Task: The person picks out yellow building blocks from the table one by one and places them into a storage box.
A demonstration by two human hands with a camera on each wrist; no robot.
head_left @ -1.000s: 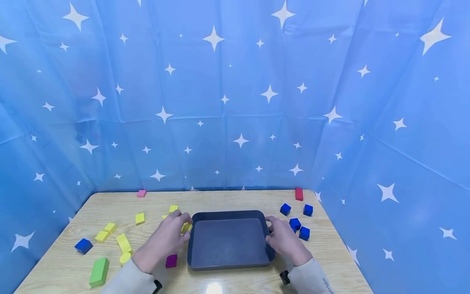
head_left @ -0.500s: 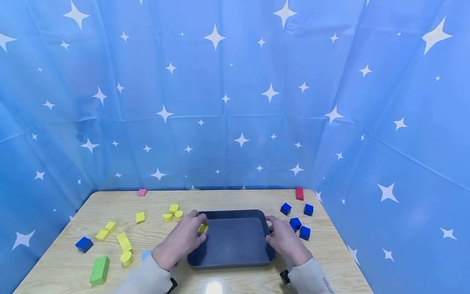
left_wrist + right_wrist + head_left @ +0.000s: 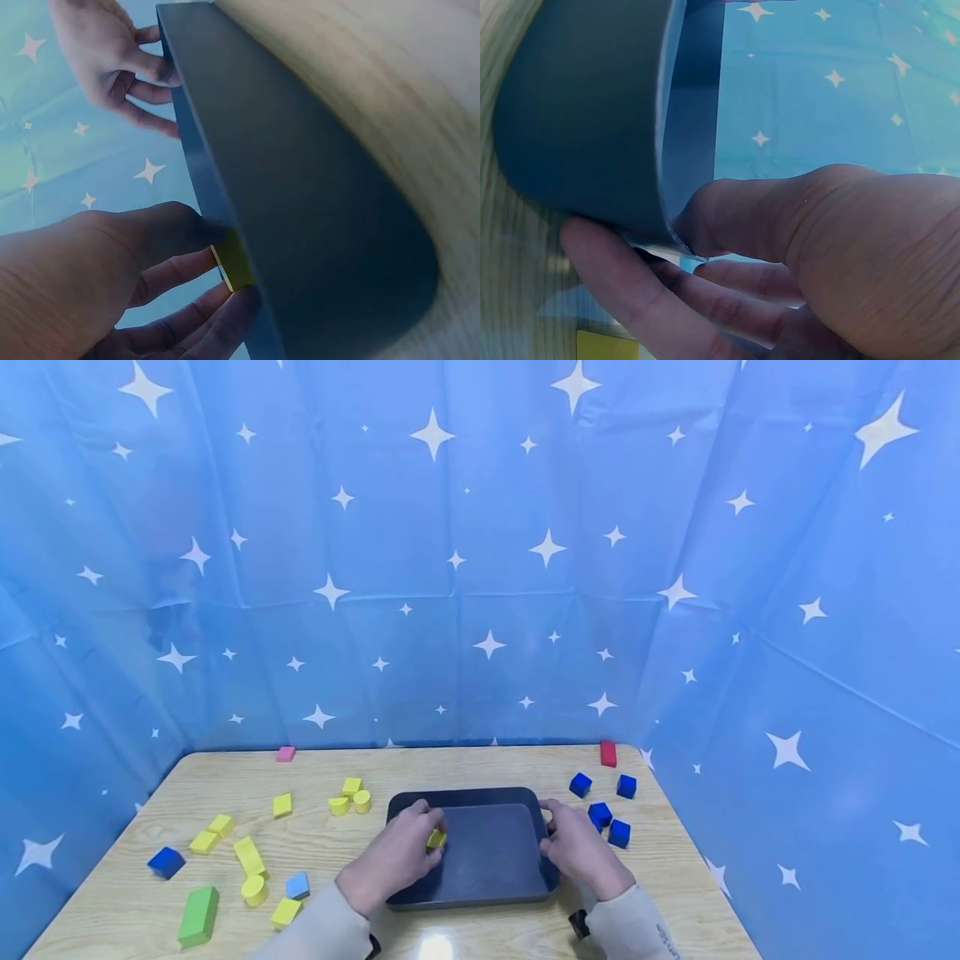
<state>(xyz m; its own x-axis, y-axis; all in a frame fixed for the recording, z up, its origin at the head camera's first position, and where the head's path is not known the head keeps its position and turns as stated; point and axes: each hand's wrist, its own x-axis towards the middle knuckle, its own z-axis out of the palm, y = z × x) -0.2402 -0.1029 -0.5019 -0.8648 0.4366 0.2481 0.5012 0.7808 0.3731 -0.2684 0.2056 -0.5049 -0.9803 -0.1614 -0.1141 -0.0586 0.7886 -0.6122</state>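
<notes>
A dark grey rectangular tray lies on the table in front of the person. Inside its left half, the left hand pinches a small yellow block between thumb and fingers. The left wrist view gives a closer look at that yellow block, partly hidden behind the tray's wall. At the tray's right side, the right hand grips the rim. In the right wrist view its thumb lies over the inner side of the tray wall, with fingers on the outside.
Left of the tray lie several yellow blocks, a green block, a dark blue cube and a light blue block. Blue cubes sit to the right. A red block and a pink block are near the back edge.
The left hand has carried the yellow block rightward, from beside the tray's left wall to inside the tray. The left forearm now covers the purple block. The right hand stays on the rim.
</notes>
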